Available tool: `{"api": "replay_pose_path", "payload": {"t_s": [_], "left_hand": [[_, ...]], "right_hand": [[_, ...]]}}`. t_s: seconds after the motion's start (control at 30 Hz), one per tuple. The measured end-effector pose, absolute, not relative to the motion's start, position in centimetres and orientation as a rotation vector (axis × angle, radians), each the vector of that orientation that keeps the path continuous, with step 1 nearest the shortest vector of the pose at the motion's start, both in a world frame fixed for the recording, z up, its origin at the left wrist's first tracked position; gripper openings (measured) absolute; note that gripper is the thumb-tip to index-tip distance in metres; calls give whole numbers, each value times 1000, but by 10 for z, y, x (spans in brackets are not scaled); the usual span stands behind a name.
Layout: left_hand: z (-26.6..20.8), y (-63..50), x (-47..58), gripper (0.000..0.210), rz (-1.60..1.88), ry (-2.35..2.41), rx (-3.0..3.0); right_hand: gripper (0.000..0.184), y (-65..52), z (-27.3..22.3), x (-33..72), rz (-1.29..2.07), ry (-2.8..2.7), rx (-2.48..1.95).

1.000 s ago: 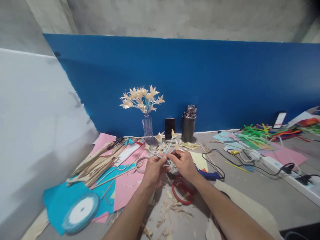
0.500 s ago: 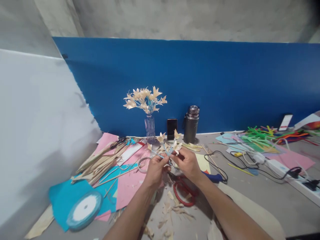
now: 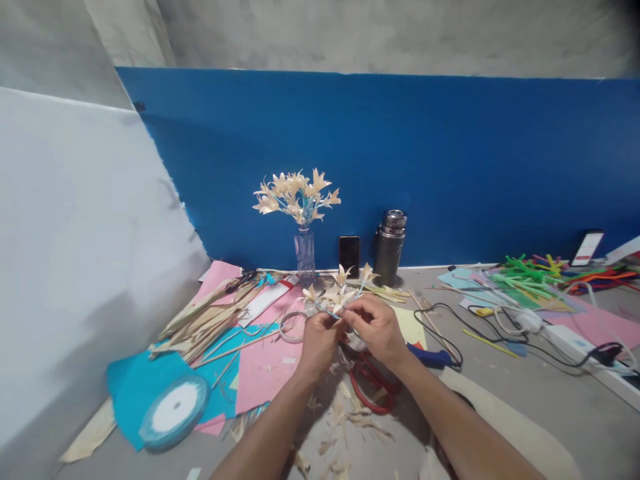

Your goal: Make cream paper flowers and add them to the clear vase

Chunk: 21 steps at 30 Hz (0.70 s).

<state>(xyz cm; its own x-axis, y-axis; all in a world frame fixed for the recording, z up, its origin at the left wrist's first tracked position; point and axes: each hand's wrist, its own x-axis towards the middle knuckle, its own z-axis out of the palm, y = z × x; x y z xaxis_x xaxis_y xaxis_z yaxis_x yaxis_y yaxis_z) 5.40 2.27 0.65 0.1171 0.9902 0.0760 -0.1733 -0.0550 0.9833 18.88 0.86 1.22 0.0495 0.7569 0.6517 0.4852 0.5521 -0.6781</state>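
Both hands meet over the middle of the table around a small spray of cream husk-like flowers [image 3: 343, 297] on blue-wrapped stems. My left hand [image 3: 321, 340] is closed on the stems from the left. From the right, my right hand [image 3: 376, 328] pinches the stems just below the blooms. The fingertips hide where the stems join. Beneath my right wrist lie red-handled scissors [image 3: 371, 390], partly covered. Behind stands a clear vase [image 3: 305, 257] with a fuller bunch of similar flowers [image 3: 299, 195].
A blue ribbon roll [image 3: 175, 411], dried husks [image 3: 207, 313] and pink paper [image 3: 257, 373] lie left. A thermos [image 3: 390, 248] and a dark phone [image 3: 349, 256] stand at the back. Right are cables, a power strip [image 3: 590, 353] and green pipe cleaners [image 3: 530, 275]. Husk scraps litter the front.
The view has shifted slightly, moving the scene a little right. The flower spray has turned and its blooms sit lower and closer together; both hands keep hold of the stems.
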Motion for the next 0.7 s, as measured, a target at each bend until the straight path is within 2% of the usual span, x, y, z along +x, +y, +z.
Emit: {"api": "replay_pose_path", "payload": {"t_s": [0.4,0.7], "left_hand": [[-4,22,56,13,1317,1042,1327],[-6,29,53,14,1382,975,1229]], "right_hand": [[11,5,12,182,176,-1584,-1132],[9,8,5,184,185,-1557,-1182]]}}
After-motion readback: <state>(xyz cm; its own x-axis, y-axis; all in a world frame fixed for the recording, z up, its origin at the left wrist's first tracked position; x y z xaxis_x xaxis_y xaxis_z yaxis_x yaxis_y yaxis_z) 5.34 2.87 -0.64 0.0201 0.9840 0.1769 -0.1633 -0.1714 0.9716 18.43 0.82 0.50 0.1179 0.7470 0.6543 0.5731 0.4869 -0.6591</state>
